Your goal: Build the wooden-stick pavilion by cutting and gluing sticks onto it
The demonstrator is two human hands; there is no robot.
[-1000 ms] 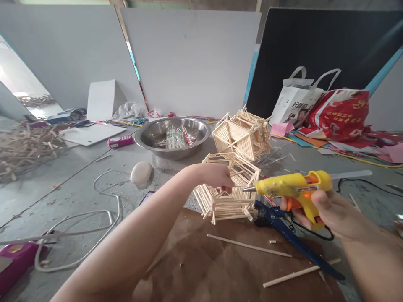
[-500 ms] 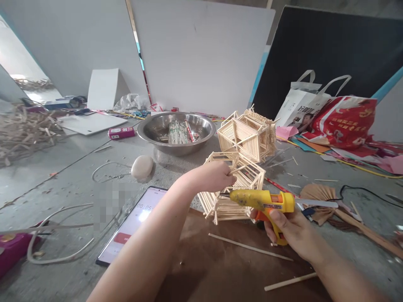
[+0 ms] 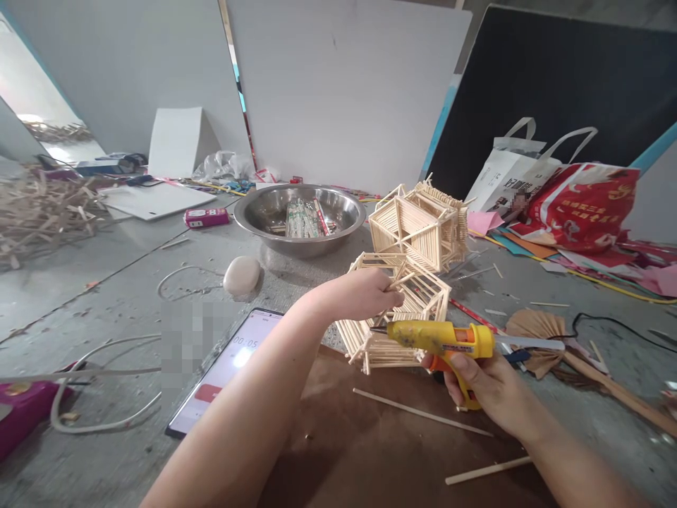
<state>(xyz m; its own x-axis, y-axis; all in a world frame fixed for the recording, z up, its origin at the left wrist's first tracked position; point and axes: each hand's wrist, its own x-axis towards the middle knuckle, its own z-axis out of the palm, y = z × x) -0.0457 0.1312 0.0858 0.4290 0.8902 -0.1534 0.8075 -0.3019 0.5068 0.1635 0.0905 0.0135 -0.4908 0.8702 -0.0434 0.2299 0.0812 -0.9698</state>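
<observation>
My left hand (image 3: 364, 293) reaches across to an open framework of thin wooden sticks (image 3: 391, 356). Its fingers are closed in a pinch over the framework, apparently on a wooden stick (image 3: 398, 282), though the fingers partly hide it. In my right hand (image 3: 489, 388) is a yellow glue gun (image 3: 438, 339), its nozzle pointing left, in front of the framework's near side. A clear glue stick (image 3: 534, 343) protrudes from the back of the gun. Two loose sticks (image 3: 423, 411) lie on the brown surface (image 3: 338, 451) below.
A second stick structure (image 3: 417, 226) stands behind, beside a metal basin (image 3: 254, 229) with bundled sticks. A phone (image 3: 233, 367) lies left of my forearm, near a white rounded object (image 3: 242, 276) and cables. Bags (image 3: 576, 208) and coloured paper are at the right; a straw-like pile (image 3: 42, 215) is at left.
The scene has shifted slightly to the right in the view. Both hands keep nearly the same position and hold.
</observation>
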